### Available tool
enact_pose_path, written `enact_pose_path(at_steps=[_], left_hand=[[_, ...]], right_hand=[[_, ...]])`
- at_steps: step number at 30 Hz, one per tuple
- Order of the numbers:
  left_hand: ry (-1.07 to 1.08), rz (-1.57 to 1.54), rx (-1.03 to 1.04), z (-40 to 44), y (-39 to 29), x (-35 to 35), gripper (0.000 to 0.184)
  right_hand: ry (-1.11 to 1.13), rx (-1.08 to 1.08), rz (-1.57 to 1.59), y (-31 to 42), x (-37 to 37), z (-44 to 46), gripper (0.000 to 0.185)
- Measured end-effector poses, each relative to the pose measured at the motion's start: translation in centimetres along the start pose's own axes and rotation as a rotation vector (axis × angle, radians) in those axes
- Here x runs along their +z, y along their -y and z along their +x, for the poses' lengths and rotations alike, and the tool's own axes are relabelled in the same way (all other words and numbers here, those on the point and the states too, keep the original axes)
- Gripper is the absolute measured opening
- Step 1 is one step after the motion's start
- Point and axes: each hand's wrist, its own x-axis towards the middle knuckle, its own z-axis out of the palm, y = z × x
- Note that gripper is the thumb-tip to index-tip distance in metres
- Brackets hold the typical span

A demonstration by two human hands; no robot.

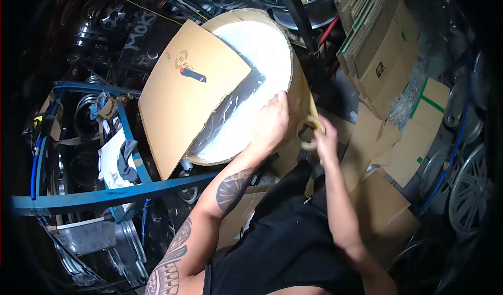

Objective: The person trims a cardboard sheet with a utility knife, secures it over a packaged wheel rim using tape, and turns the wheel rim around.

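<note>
A large round bundle has a cardboard wrap (299,88) around its side and a bright white, film-covered top (254,41). My left hand (273,118) has its fingers curled at the right edge of this wrap, gripping it. In my right hand (328,138) is a roll of tape (309,133), just off the bundle's right side. From the roll a yellowish strip of tape (313,106) runs up along the wrap. A flat cardboard sheet (194,104) covers the left part of the bundle's top, and a box cutter (193,75) with a red end lies on it.
A blue metal frame (99,198) crosses at the left, beside a rack with a grey cloth (127,159). Folded cardboard boxes (374,49) stand at the upper right. More cardboard (385,201) covers the floor. Several alloy wheels (469,190) lean at the right.
</note>
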Motion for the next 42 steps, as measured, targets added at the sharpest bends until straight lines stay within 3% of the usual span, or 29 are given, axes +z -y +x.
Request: enact_pose_path(at_steps=[2,4,5,7,9,12,14,15,17,19,22,23,24,25,26,27,28,29,31,32,33,34,36,38,40,41,42], left_hand=[[0.002,-0.017,-0.037,0.9,-0.9,-0.5,0.016],[0.022,-0.032,-0.088,0.8,-1.7,-1.2,0.013],[0.037,-0.042,-0.111,0.8,-2.1,-1.5,0.014],[-0.001,-0.086,-0.14,0.8,-2.3,-1.3,0.017],[-0.097,-0.141,-0.148,0.4,-2.2,-1.4,0.02],[-0.509,-0.325,0.132,-2.6,-2.2,-3.5,0.021],[-0.398,-0.479,0.22,-8.4,-0.8,-3.3,0.027],[-0.285,-0.482,0.128,-12.4,0.5,-2.6,0.033],[-0.124,-0.427,0.042,-18.2,2.4,-2.2,0.051],[-0.015,-0.317,0.068,-21.2,4.1,-1.7,0.075],[0.057,-0.167,0.126,-24.1,7.3,3.8,0.06],[0.073,-0.18,0.185,-24.3,8.7,5.4,0.061],[0.061,-0.28,0.078,-22.2,7.3,2.5,0.068],[0.065,-0.306,0.026,-21.8,7.1,1.1,0.074],[0.075,-0.34,-0.025,-21.8,6.6,0.2,0.08],[0.053,-0.364,-0.097,-21.8,6.6,-0.7,0.069],[0.096,-0.339,-0.169,-22.3,7.3,-0.2,0.063],[0.146,-0.316,-0.232,-23.0,8.0,0.9,0.058],[0.168,-0.29,-0.403,-23.9,8.7,2.3,0.04],[0.16,-0.279,-0.474,-24.2,9.2,2.1,0.039],[0.148,-0.267,-0.549,-24.6,9.7,1.6,0.038],[0.134,-0.257,-0.632,-24.7,10.2,1.1,0.037],[0.114,-0.301,-0.607,-24.9,10.8,0.4,0.03],[0.084,-0.331,-0.59,-25.1,11.6,-0.1,0.028],[0.138,-0.311,-0.644,-24.8,12.0,-0.3,0.024],[0.136,-0.294,-0.667,-24.7,11.9,-0.4,0.025],[0.135,-0.277,-0.684,-24.7,11.9,-0.3,0.026]], right_hand=[[-0.046,0.02,-0.012,-2.1,0.4,-4.5,0.05],[0.081,-0.108,-0.474,-4.8,2.4,-7.9,0.038],[0.103,-0.299,-0.404,-7.3,5.0,-8.2,0.032],[0.224,-0.382,-0.478,-6.9,8.5,-8.0,0.025],[0.458,-0.101,-0.727,-4.1,9.2,-7.5,0.031],[0.351,-0.497,-0.564,-6.2,9.5,-7.7,0.036],[0.421,-0.459,-0.402,-9.7,9.8,-7.6,0.055],[0.455,-0.438,-0.322,-11.1,10.1,-7.7,0.067],[0.57,-0.088,-0.392,-3.7,9.1,-9.3,0.084],[0.568,-0.053,-0.445,-2.7,9.6,-9.7,0.078],[0.714,-0.053,-0.524,-3.1,9.1,-8.9,0.065],[0.778,-0.171,-0.716,-1.1,8.5,-8.3,0.062],[0.952,-0.191,-1.013,2.5,8.5,-6.9,0.065],[1.14,-0.131,-1.246,9.2,9.8,-6.3,0.053],[1.243,-0.318,-1.196,11.6,10.1,-5.0,0.039],[1.257,-0.345,-1.24,16.8,12.5,-5.3,0.036],[1.201,-0.61,-1.129,19.6,14.5,-5.2,0.033],[1.166,-0.659,-1.186,22.1,17.7,-4.6,0.025],[0.897,-1.109,-1.05,22.8,25.4,-0.5,0.044],[0.859,-1.083,-1.202,24.7,29.5,0.6,0.051],[0.788,-1.353,-1.078,22.5,32.9,4.8,0.054],[0.691,-1.5,-1.327,21.7,35.5,7.5,0.05],[0.648,-1.746,-1.59,21.0,38.4,11.7,0.042],[0.798,-1.974,-1.587,20.3,39.8,14.5,0.035],[1.048,-1.902,-1.63,21.1,40.3,14.5,0.032],[1.108,-2.014,-1.559,21.3,40.6,15.2,0.033],[1.108,-1.933,-1.521,21.2,40.3,14.9,0.031]])
